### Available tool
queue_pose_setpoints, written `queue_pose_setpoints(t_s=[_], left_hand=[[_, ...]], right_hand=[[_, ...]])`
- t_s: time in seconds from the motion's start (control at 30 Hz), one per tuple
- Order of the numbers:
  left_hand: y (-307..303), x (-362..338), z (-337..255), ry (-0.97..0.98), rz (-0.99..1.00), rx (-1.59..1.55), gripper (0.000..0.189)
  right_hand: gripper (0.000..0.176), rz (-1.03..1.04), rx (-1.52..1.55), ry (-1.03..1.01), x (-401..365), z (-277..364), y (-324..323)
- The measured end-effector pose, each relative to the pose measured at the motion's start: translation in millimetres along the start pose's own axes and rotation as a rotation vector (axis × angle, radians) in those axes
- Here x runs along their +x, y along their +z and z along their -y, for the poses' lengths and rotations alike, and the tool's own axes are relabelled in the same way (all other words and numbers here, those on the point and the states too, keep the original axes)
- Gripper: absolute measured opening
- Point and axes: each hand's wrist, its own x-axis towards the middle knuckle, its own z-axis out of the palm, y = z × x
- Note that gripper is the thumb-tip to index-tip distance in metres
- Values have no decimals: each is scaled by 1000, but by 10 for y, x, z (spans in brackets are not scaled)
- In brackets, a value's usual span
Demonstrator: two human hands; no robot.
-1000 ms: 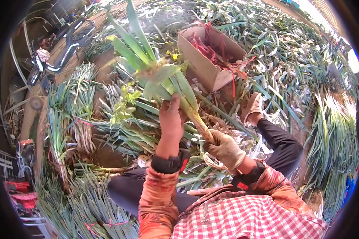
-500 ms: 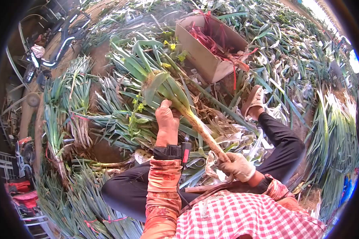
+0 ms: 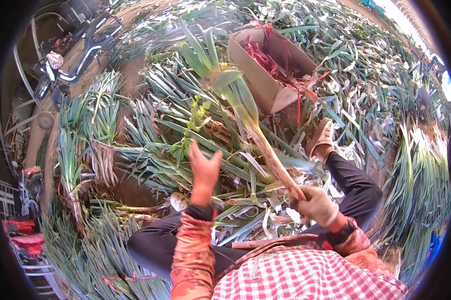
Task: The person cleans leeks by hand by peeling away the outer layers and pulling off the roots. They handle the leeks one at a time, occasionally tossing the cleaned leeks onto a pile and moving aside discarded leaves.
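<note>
A long leek [image 3: 269, 149] slants up and away from me, its green leaves at the far end and its pale stalk toward my lap. My right hand [image 3: 318, 206], in a pale glove, is closed round the lower end of the stalk. Left of the leek, my bare left hand [image 3: 205, 169] is raised and empty, thumb apart from the fingers. Under both hands lies a heap of leeks [image 3: 160, 130] mixed with peeled leaves. A leafy weed with yellow-green tips [image 3: 193, 125] stands just beyond my left fingers.
An open cardboard box [image 3: 253, 75] holding red ties [image 3: 270, 62] stands beyond the leek. Bundled leeks lie at the left [image 3: 103, 130], lower left [image 3: 120, 255] and right [image 3: 420, 195]. Cut leaves [image 3: 365, 75] cover the far ground. A bicycle [image 3: 88, 50] is at the upper left.
My left hand has let go of the leek near its leaves and drawn back to the left. My right hand has moved slightly right, and the leek now points more steeply away.
</note>
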Motion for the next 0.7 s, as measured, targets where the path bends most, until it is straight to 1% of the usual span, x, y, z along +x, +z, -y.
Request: queue_pose_setpoints(t_s=[0.07,0.1,0.13,0.17,0.2,0.23,0.27,0.3,0.33,0.37,0.4,0.43,0.47,0.5,0.53,0.6,0.63,0.67,0.7], left_hand=[[-176,456,-304,153,-102,-46,97],[-189,682,-330,174,-75,-96,103],[-189,865,-366,198,-43,-146,109],[-209,969,-473,304,3,-348,78],[-225,953,-555,311,8,-351,78],[-208,902,-649,191,164,-159,53],[-158,820,-731,70,318,36,32],[-52,576,-755,402,367,274,19],[55,223,-763,735,402,511,15],[24,-123,-902,768,700,561,13],[135,-540,-741,949,622,459,17],[-16,-758,-896,681,910,270,19],[-191,-859,-1072,611,1215,410,22],[-264,-1050,-1063,573,1318,462,19],[-306,-1184,-977,456,1380,342,20],[-329,-1076,-869,525,1432,345,26],[-435,-864,-808,566,1415,301,35],[-640,-639,-882,544,1249,254,42],[-718,-443,-851,359,1168,398,44]], right_hand=[[21,-12,-12,-20,-140,-206,8],[20,21,-25,22,-230,-191,1],[17,-26,33,-31,-292,-272,47],[15,-27,83,15,-338,-254,70],[15,-30,134,61,-379,-224,101],[15,-37,138,59,-361,-214,107],[13,-50,151,6,-304,-210,101],[13,-64,164,-46,-234,-215,90],[14,-133,167,-38,-123,-243,80],[14,-173,79,-54,-52,-124,73],[15,-211,-10,-70,15,-13,68],[16,-230,67,-147,108,-51,72],[16,-246,141,-227,221,-92,62],[17,-242,108,-223,269,-56,21],[18,-226,161,-189,265,10,21],[18,-180,101,-152,300,4,48],[19,-174,108,-186,289,-11,81],[19,-169,115,-221,275,-29,113],[20,-171,67,-235,234,-43,120]])
